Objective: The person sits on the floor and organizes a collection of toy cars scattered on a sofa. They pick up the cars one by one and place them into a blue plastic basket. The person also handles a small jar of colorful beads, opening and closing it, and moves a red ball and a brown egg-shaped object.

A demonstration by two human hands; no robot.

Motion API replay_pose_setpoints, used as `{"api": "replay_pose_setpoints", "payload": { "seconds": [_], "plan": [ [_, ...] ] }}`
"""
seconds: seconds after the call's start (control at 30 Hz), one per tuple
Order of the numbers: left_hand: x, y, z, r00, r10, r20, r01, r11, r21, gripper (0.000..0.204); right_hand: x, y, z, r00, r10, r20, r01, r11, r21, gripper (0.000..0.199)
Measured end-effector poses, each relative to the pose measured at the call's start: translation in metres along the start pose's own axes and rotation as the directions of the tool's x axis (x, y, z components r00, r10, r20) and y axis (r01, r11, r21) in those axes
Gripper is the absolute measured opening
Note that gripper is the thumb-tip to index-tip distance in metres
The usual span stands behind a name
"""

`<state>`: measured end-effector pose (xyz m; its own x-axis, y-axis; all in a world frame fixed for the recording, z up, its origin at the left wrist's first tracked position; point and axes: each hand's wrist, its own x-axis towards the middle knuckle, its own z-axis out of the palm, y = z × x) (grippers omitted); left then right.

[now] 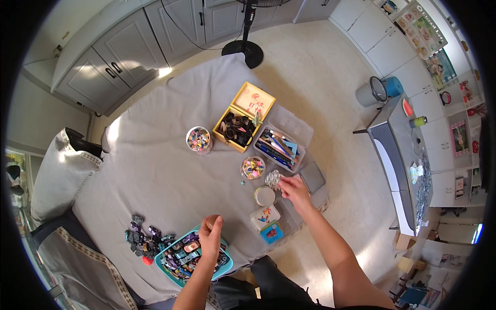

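Note:
My right hand (294,189) reaches over the grey-covered table (155,170) and pinches a small silvery, crinkled bundle (272,179) beside a round tin with a pale lid (264,196). My left hand (211,236) hovers over a teal tray (225,265) full of small toy cars, its fingers curled; whether it holds something I cannot make out. A round clear tub of colourful small pieces (252,167) sits just left of the silvery bundle.
A yellow box of dark straps (236,129), a clear bin of flat coloured items (279,147), a cup of colourful bits (199,139), two small card boxes (267,223), loose toy cars (142,240), a fan base (243,50), and a grey side table (392,139).

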<state>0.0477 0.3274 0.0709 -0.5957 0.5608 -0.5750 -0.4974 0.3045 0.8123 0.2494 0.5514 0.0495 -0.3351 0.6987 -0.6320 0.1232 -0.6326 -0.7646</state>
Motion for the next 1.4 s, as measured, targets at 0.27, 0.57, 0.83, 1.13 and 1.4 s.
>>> {"api": "replay_pose_setpoints", "payload": {
  "seconds": [0.27,0.57,0.83,1.13,1.4],
  "plan": [
    [0.018,0.037,0.043,0.876,-0.343,0.339,0.416,0.893,-0.171,0.058,0.005,0.006,0.012,0.994,0.104,0.045,-0.112,0.944,0.309,0.021],
    [0.049,0.031,0.072,0.884,-0.281,0.374,0.411,0.847,-0.337,0.058,0.07,-0.011,0.005,0.993,0.002,-0.12,0.06,0.858,0.511,0.029],
    [0.07,0.032,0.084,0.87,-0.257,0.42,0.454,0.749,-0.481,0.055,0.146,-0.006,-0.001,0.99,0.063,-0.124,0.018,0.826,0.563,0.035],
    [0.109,0.044,0.12,0.877,-0.175,0.447,0.438,0.674,-0.595,0.054,0.17,-0.027,0.018,0.994,-0.007,-0.112,0.053,0.91,0.412,0.041],
    [0.142,0.046,0.149,0.857,-0.125,0.5,0.466,0.604,-0.646,0.055,0.127,-0.046,0.014,0.998,-0.053,-0.015,0.054,0.901,0.43,0.035]
  ]
}}
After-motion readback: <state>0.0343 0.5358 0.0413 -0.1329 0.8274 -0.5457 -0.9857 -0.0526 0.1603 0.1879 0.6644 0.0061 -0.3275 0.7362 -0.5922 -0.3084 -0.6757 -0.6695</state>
